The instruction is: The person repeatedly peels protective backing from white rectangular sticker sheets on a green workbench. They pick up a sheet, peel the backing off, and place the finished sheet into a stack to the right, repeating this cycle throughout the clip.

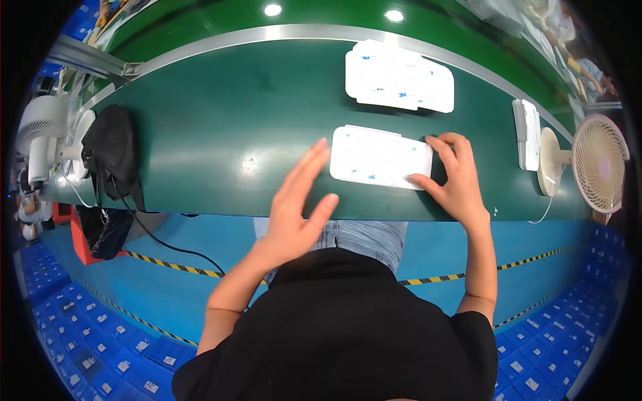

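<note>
A small stack of flat white rounded-corner sheets (374, 158) with faint blue print lies on the green worktable (214, 100) in front of me. My right hand (457, 177) is curved around the stack's right end, thumb on the near corner and fingertips at the far corner. To the left of the stack, my left hand (297, 210) holds nothing; its fingers are stretched out and the thumb stands apart. Farther back lies a larger, unevenly fanned pile of similar white sheets (394, 75).
Another narrow white stack (527, 134) lies at the right, beside a round fan (600, 160). On the left are a black mesh-backed bag or cap (114, 150) and a white fan (47, 130). A metal rail (281, 31) borders the far edge. Blue bins (107, 347) line the floor.
</note>
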{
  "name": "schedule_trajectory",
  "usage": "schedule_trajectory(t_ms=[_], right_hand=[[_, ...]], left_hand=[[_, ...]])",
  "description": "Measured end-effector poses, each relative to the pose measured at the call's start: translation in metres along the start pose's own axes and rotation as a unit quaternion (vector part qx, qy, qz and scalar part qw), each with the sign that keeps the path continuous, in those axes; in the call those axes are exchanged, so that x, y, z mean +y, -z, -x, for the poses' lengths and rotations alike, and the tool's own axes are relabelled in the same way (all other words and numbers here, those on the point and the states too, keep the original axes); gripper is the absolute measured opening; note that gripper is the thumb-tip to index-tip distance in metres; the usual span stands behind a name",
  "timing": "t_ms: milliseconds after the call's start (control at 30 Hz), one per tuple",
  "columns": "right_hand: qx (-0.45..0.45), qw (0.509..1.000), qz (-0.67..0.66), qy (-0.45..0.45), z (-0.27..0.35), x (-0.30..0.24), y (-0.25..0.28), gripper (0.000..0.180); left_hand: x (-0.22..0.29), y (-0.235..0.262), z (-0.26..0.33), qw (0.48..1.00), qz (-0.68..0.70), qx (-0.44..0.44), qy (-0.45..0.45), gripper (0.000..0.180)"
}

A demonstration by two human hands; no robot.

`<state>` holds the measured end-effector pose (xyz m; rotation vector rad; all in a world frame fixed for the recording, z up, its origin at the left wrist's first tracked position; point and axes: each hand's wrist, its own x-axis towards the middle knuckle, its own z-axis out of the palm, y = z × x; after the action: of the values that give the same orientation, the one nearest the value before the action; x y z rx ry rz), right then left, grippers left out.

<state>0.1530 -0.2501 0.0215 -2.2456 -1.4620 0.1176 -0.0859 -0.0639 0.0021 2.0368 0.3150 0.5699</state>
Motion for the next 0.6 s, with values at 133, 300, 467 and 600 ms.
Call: schedule_trajectory(t_ms=[133, 300, 467, 600], right_hand=[[-0.009, 1.000, 0.008, 0.024, 0.003, 0.000, -0.004, 0.062], [-0.027, 0.999, 0.020, 0.020, -0.005, -0.003, 0.000, 0.062], [-0.077, 0.997, 0.027, 0.000, -0.015, -0.003, 0.005, 0.059], [-0.091, 0.995, -0.005, -0.035, -0.017, -0.005, 0.006, 0.060]], left_hand=[[-0.004, 0.004, -0.010, 0.993, 0.084, 0.001, 0.083, 0.061], [-0.012, 0.000, -0.025, 0.997, -0.067, -0.019, 0.025, 0.062], [-0.024, -0.007, -0.044, 0.979, -0.201, -0.026, -0.031, 0.061], [-0.028, -0.012, -0.044, 0.977, -0.209, -0.030, -0.041, 0.059]])
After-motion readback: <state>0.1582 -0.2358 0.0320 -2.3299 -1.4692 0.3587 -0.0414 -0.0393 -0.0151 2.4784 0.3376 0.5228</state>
